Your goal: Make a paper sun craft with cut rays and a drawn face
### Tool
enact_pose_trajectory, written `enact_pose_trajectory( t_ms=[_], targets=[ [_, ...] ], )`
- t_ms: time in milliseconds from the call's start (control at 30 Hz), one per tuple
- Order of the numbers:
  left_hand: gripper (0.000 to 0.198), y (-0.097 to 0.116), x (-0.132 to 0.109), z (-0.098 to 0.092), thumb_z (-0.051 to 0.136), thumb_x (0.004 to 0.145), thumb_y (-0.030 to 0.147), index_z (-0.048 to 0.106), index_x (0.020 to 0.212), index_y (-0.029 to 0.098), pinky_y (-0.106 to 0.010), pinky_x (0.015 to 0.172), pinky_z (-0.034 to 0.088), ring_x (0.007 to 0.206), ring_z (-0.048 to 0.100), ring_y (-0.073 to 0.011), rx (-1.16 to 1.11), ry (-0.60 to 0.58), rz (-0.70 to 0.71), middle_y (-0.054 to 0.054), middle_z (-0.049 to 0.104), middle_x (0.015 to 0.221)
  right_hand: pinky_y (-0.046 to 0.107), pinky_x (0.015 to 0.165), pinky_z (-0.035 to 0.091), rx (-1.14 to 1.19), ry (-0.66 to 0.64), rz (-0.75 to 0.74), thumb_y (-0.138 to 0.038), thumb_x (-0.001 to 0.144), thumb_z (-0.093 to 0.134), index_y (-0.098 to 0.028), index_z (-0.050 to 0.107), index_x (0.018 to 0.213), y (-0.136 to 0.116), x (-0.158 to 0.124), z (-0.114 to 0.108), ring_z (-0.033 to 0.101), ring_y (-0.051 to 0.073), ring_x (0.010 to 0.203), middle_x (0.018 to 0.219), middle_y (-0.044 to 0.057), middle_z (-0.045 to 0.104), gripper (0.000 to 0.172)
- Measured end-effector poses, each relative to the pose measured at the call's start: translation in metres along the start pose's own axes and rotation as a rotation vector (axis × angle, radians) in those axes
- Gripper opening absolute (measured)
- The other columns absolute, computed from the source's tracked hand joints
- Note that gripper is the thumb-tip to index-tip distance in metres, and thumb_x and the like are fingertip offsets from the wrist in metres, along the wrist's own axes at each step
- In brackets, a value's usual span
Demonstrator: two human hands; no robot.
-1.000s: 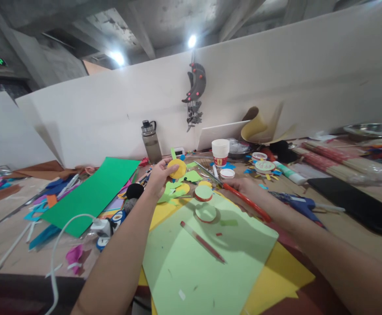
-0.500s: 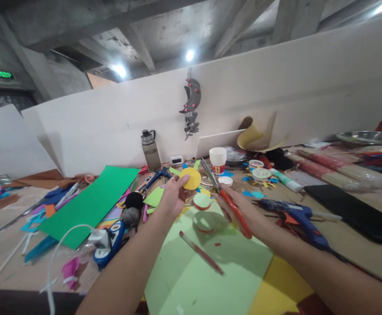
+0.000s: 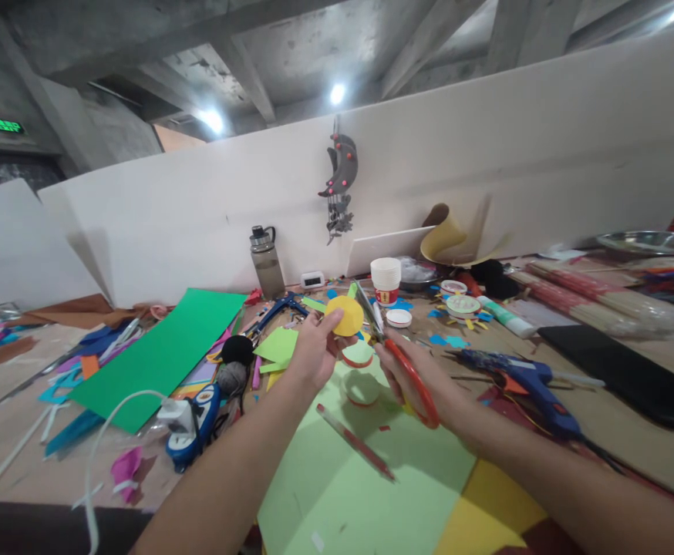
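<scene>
Between the fingers of my left hand [image 3: 317, 351] is a yellow paper circle [image 3: 347, 316], held upright by its left edge. My right hand [image 3: 409, 370] grips red-handled scissors [image 3: 415, 385], whose blades point up and away beside the circle's right edge. Whether the blades touch the paper I cannot tell. Below the hands, a light green disc with a red rim [image 3: 358, 354] and a similar round piece [image 3: 362, 388] lie near the top of a pale green sheet [image 3: 365, 493]. On that sheet rests a red pen [image 3: 355, 443].
Right of my hands lies a blue glue gun [image 3: 534, 385]. Stacked paper cups [image 3: 385, 281] and a water bottle [image 3: 267, 264] stand at the back. A dark green sheet [image 3: 163, 358], a power strip [image 3: 195, 428] and its white cable [image 3: 91, 462] are on the left.
My left hand has moved slightly right with the yellow circle, bringing it closer to the scissors. The scissors have shifted a little left and their blades look more open.
</scene>
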State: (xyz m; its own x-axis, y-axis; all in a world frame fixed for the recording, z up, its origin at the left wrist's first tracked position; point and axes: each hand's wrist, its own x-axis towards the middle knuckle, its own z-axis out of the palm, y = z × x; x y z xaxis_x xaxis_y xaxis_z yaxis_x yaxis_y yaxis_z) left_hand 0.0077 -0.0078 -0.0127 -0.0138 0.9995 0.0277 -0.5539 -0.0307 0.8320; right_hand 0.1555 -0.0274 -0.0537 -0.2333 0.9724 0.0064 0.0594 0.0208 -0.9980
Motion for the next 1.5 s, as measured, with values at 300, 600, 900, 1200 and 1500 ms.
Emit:
enact_pose_trajectory(
  t_ms=[300,600,900,1200,1500],
  targets=[
    [0.03,-0.005,-0.001,0.001,0.074,0.069,0.022,0.055,0.091,0.015,-0.029,0.066,0.057,0.072,0.064,-0.0139,-0.014,-0.023,-0.007,-0.004,0.068,0.085,0.019,0.029,0.031,0.017,0.047,0.06,-0.048,0.08,0.049,-0.024,0.04,0.079,-0.012,-0.006,0.003,0.037,0.008,0.031,0.045,-0.01,0.038,0.025],
    [0.026,-0.005,-0.003,0.002,0.071,0.073,0.02,0.055,0.092,0.013,-0.031,0.071,0.057,0.07,0.065,-0.0132,-0.011,-0.038,-0.007,-0.004,0.068,0.084,0.018,0.027,0.027,0.001,0.069,0.002,-0.05,0.075,0.052,-0.023,0.042,0.078,-0.014,-0.007,0.003,0.034,0.007,0.029,0.042,-0.011,0.035,0.028],
    [0.028,-0.006,-0.001,0.0,0.073,0.071,0.021,0.057,0.092,0.013,-0.028,0.067,0.057,0.07,0.064,-0.0127,-0.009,-0.048,-0.017,-0.005,0.069,0.086,0.017,0.028,0.027,0.085,0.092,0.033,-0.045,0.078,0.051,-0.024,0.039,0.077,-0.014,-0.007,0.005,0.034,0.007,0.029,0.041,-0.011,0.037,0.024],
    [0.036,-0.005,-0.001,-0.001,0.077,0.065,0.024,0.055,0.091,0.015,-0.02,0.051,0.05,0.065,0.063,-0.0114,0.031,-0.008,-0.01,-0.003,0.068,0.082,0.019,0.027,0.028,0.056,0.108,0.026,-0.045,0.079,0.051,-0.024,0.039,0.073,-0.022,-0.014,0.004,0.033,0.007,0.028,0.042,-0.01,0.037,0.025],
    [0.037,0.011,0.017,-0.02,0.081,0.058,0.029,0.063,0.087,0.016,-0.016,0.047,0.042,0.063,0.061,-0.0084,0.1,0.052,0.105,-0.001,0.068,0.08,0.021,0.035,0.033,-0.024,-0.058,-0.1,-0.055,0.079,0.053,-0.023,0.039,0.073,-0.007,0.008,-0.025,0.039,0.008,0.036,0.048,-0.009,0.042,0.035]
  ],
)
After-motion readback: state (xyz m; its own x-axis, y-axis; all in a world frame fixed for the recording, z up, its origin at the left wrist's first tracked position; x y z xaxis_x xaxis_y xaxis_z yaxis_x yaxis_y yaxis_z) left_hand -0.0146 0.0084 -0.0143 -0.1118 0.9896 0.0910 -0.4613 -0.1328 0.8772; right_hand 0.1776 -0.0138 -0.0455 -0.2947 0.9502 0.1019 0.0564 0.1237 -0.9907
